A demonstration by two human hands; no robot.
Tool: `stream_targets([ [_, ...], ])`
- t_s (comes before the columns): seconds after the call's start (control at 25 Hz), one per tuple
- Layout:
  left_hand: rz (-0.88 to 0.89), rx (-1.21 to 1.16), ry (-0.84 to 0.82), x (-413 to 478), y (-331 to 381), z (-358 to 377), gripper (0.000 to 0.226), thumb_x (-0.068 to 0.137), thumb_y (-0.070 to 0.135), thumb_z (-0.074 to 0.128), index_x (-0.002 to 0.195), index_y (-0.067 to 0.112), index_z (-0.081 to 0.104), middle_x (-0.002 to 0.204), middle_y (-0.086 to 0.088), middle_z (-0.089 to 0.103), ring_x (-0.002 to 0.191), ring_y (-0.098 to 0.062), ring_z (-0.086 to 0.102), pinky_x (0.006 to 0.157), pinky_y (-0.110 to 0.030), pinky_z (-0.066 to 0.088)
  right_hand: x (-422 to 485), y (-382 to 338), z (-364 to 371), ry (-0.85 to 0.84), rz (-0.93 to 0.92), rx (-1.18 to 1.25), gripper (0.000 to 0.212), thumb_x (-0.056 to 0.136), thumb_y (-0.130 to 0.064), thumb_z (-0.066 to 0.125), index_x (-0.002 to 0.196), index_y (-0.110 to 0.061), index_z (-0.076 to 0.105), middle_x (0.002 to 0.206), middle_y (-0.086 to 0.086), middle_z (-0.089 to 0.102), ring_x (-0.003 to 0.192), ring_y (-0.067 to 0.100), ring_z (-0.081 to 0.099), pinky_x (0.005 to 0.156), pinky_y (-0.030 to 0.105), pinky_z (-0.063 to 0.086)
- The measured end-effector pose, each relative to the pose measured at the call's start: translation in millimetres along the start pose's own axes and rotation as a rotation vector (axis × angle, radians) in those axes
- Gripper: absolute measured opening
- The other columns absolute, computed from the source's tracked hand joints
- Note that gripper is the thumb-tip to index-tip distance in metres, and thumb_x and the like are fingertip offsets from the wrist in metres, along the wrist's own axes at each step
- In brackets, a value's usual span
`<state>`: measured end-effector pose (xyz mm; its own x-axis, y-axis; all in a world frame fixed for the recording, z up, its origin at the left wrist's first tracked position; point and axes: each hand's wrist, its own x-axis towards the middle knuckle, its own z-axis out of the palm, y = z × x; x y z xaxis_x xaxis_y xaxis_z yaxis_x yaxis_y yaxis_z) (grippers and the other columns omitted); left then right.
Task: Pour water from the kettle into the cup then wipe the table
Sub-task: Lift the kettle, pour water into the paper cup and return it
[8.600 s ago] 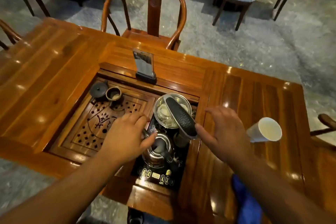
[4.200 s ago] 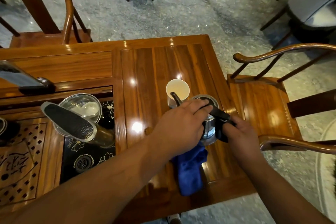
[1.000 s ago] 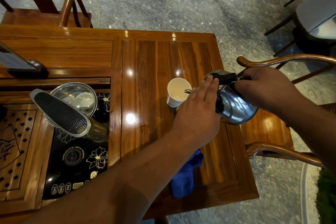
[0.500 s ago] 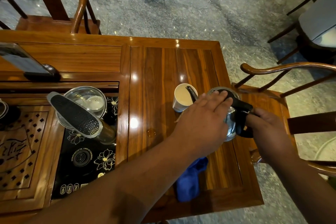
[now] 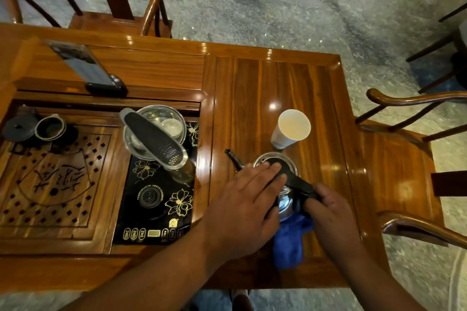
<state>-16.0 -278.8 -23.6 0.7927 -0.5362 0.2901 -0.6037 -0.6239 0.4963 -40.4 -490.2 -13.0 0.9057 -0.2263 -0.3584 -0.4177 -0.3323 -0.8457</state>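
Observation:
The small steel kettle (image 5: pixel 285 203) stands upright on the wooden table (image 5: pixel 255 98), its thin spout pointing up and left. My right hand (image 5: pixel 326 207) grips its black handle. My left hand (image 5: pixel 249 199) lies flat with the fingers on the kettle's black lid. The white paper cup (image 5: pixel 290 129) stands just beyond the kettle, apart from it, with liquid inside. A blue cloth (image 5: pixel 290 242) lies crumpled on the table under my wrists, partly hidden.
To the left a black induction stove (image 5: pixel 156 199) holds a larger steel kettle (image 5: pixel 156 139). A carved tea tray (image 5: pixel 53 184) with a small teapot lies further left. A phone on a stand (image 5: pixel 91 70) is behind. A wooden chair (image 5: pixel 409 174) stands at the right.
The kettle was tilted over the cup one second ago. It has come back upright and now rests on the table nearer to me. Both hands stay on it.

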Motion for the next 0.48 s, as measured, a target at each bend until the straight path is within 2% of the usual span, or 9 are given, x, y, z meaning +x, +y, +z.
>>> stream_targets([
  [0.16, -0.076, 0.072, -0.014, -48, -19, -13, 0.059, 0.091, 0.03, 0.067, 0.145, 0.008, 0.061, 0.157, -0.012, 0.054, 0.149, -0.026, 0.047, 0.121, -0.052, 0.039, -13, 1, 51, -0.063, -0.006, 0.008, 0.01, 0.073, -0.018, 0.057, 0.07, -0.025, 0.063, 0.057, -0.006, 0.056, 0.054, 0.003, 0.044, 0.052, 0.025, 0.038],
  [0.24, -0.126, 0.105, -0.031, -71, -30, -21, 0.061, 0.09, 0.032, 0.067, 0.146, 0.009, 0.06, 0.157, -0.011, 0.054, 0.148, -0.025, 0.047, 0.121, -0.052, 0.041, -18, 2, 78, -0.1, -0.003, 0.0, 0.005, 0.073, -0.018, 0.058, 0.068, -0.019, 0.06, 0.054, -0.01, 0.054, 0.052, 0.001, 0.042, 0.049, 0.022, 0.035],
  [0.36, -0.198, 0.122, -0.03, -102, -48, -35, 0.061, 0.089, 0.033, 0.066, 0.145, 0.009, 0.06, 0.157, -0.01, 0.055, 0.147, -0.024, 0.049, 0.12, -0.051, 0.042, -24, 4, 116, -0.159, -0.025, 0.001, 0.005, 0.072, -0.016, 0.058, 0.068, -0.014, 0.058, 0.053, -0.012, 0.054, 0.05, -0.001, 0.044, 0.047, 0.015, 0.035],
  [0.48, -0.27, 0.115, -0.041, -132, -67, -50, 0.061, 0.092, 0.031, 0.069, 0.148, 0.01, 0.058, 0.158, -0.009, 0.053, 0.148, -0.024, 0.047, 0.121, -0.052, 0.04, -26, 5, 154, -0.234, -0.007, 0.019, 0.007, 0.073, -0.016, 0.059, 0.067, -0.019, 0.059, 0.053, -0.013, 0.06, 0.049, -0.004, 0.049, 0.047, 0.011, 0.038],
])
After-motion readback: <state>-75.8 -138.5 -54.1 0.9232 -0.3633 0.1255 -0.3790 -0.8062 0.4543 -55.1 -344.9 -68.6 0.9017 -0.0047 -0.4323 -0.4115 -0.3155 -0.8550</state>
